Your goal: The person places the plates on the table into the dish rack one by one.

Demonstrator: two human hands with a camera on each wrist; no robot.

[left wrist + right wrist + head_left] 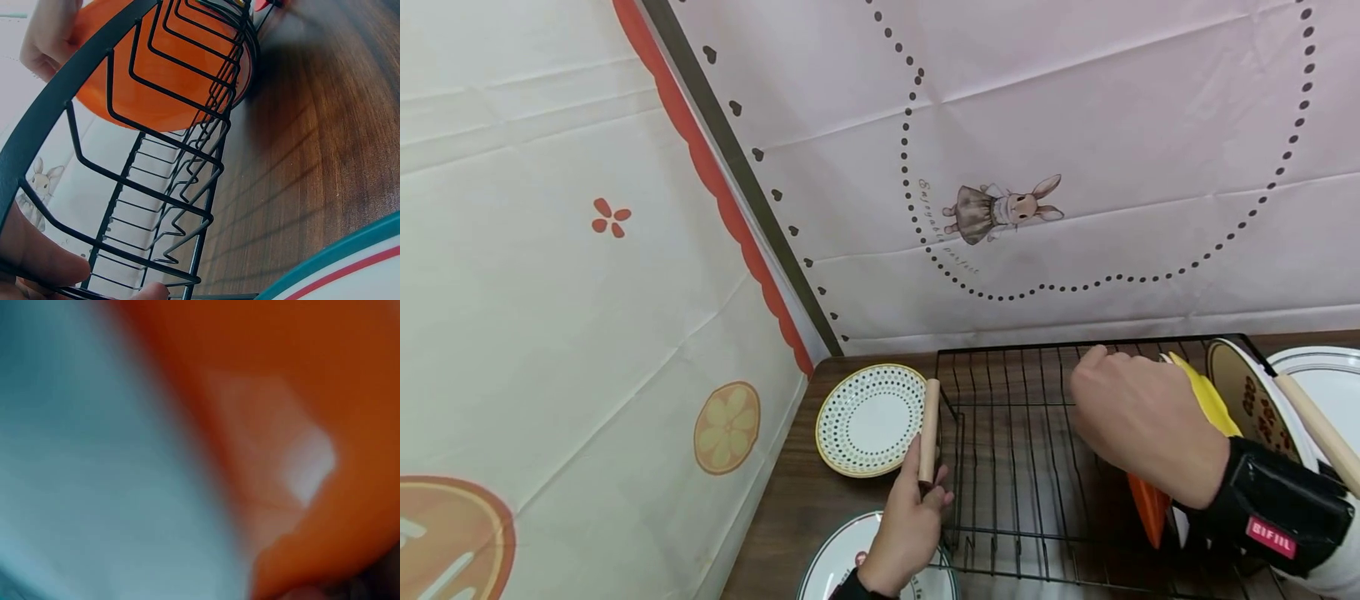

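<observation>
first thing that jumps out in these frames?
The black wire dish rack in the middle of the wooden table, with the right hand holding an orange plate upright in its slots beside a yellow plate. The left hand grips the rack's wooden handle at the near left corner. Behind, a pink cloth with a rabbit print fills the backdrop.

The head camera looks down at the black wire rack point(1022, 450) on the table point(790, 508). The left wrist view sits low beside the same rack point(169, 187), sharing the orange plate point(156, 75); the right wrist view presses against that plate point(281, 425), blurred.
</observation>
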